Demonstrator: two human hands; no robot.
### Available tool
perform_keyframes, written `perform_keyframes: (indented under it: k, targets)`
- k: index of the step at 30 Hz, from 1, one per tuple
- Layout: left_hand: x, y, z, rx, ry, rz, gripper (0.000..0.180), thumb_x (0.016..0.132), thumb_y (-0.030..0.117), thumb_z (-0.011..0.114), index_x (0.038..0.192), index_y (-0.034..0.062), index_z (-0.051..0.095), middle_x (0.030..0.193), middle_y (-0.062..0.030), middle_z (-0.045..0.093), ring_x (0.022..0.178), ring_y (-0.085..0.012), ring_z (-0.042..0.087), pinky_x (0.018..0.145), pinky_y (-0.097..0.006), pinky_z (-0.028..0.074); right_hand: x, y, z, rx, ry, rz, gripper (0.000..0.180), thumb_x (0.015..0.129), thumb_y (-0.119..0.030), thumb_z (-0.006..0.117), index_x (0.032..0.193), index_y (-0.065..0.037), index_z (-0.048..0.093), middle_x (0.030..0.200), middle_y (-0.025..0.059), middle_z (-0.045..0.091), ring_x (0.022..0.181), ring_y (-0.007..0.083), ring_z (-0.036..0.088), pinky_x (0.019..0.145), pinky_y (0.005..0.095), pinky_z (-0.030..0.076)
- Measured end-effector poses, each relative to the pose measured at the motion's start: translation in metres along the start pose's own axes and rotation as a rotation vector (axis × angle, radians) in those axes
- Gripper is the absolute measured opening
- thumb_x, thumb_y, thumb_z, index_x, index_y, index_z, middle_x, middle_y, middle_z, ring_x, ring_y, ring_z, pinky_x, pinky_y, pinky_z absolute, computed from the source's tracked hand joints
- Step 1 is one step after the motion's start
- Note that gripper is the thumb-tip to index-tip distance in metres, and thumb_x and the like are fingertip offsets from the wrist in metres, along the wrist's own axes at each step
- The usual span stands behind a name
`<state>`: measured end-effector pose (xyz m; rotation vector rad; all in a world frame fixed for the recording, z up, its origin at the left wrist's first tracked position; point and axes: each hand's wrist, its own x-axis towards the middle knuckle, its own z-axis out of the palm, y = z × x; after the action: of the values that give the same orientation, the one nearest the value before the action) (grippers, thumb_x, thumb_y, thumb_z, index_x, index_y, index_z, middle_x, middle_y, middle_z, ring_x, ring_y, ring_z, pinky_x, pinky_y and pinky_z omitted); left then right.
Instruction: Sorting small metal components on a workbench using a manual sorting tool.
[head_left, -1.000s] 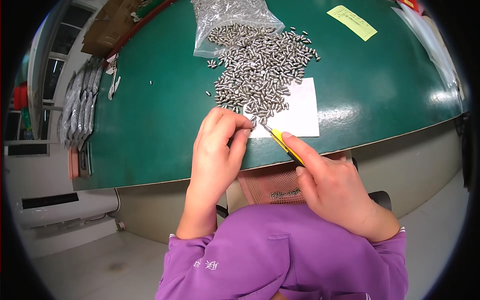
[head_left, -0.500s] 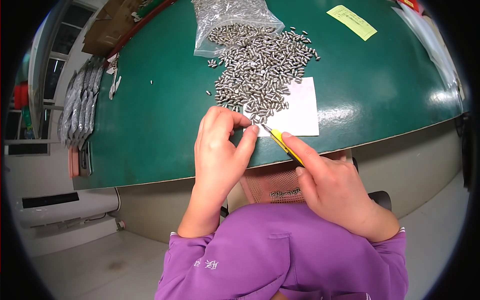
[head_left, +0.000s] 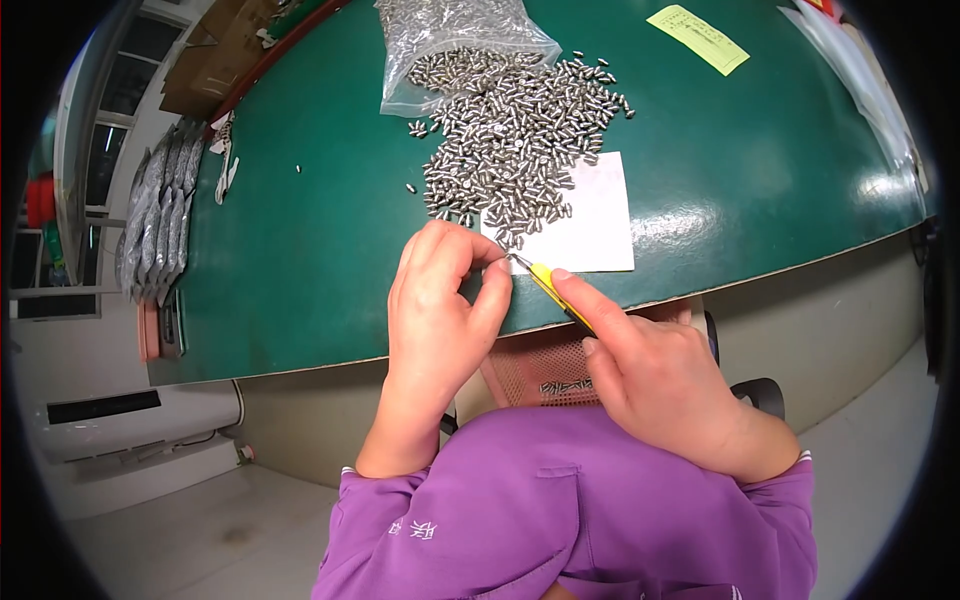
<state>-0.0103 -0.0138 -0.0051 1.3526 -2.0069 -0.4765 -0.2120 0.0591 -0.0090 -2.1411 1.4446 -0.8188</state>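
Two-handed: clasping a yellow tool (head_left: pixel 547 283) in the right grip (head_left: pixel 665 380), with contents impossible to tell in the left grip (head_left: pixel 438 285), heaped metal pieces (head_left: pixel 505 150) just beyond.

Tabletop (head_left: pixel 300 280): bag (head_left: pixel 450 25) at the far side, mouth facing the near edge; heap of small parts (head_left: pixel 510 140) partly inside it, the rest before it. Paper sheet (head_left: pixel 597 220): partly under the heap, extending right. Slip (head_left: pixel 698 38): far right, apart from the heap. Left hand (head_left: pixel 440 285): before the heap. Knife (head_left: pixel 548 281): in the right hand (head_left: pixel 655 370), tip beside the left. Basket (head_left: pixel 510 372): below the near edge, parts inside.
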Motion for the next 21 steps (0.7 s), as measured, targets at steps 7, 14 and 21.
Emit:
perform_keyframes:
  k: [7, 14, 21]
  targets:
    - [0.001, 0.001, 0.001, -0.013, 0.008, -0.015, 0.013, 0.079, 0.0, 0.072, 0.081, 0.004, 0.06, 0.08, -0.0067, 0.059, 0.078, -0.0254, 0.059, 0.067, -0.038, 0.049, 0.002, -0.008, -0.009, 0.035, -0.179, 0.14, 0.063, 0.088, -0.003, 0.06, 0.149, -0.015, 0.05, 0.075, 0.0121, 0.069, 0.074, 0.0331, 0.069, 0.094, 0.0468, 0.046]
    - [0.002, 0.0, 0.0, -0.025, -0.003, -0.013, 0.014, 0.079, -0.001, 0.071, 0.079, 0.0037, 0.059, 0.079, -0.0067, 0.059, 0.077, -0.0255, 0.059, 0.066, -0.038, 0.049, 0.017, -0.012, -0.025, 0.011, -0.229, 0.106, 0.061, 0.088, -0.001, 0.059, 0.147, -0.013, 0.052, 0.071, 0.0158, 0.065, 0.063, 0.0341, 0.066, 0.068, 0.0457, 0.053]
    - [-0.008, 0.009, -0.011, -0.11, -0.142, -0.021, 0.011, 0.081, 0.002, 0.075, 0.087, 0.0037, 0.066, 0.087, -0.0079, 0.06, 0.079, -0.0248, 0.06, 0.068, -0.036, 0.05, 0.005, -0.005, -0.013, 0.02, -0.115, 0.075, 0.059, 0.087, -0.004, 0.062, 0.145, -0.011, 0.053, 0.067, 0.012, 0.064, 0.058, 0.0306, 0.065, 0.06, 0.0434, 0.053]
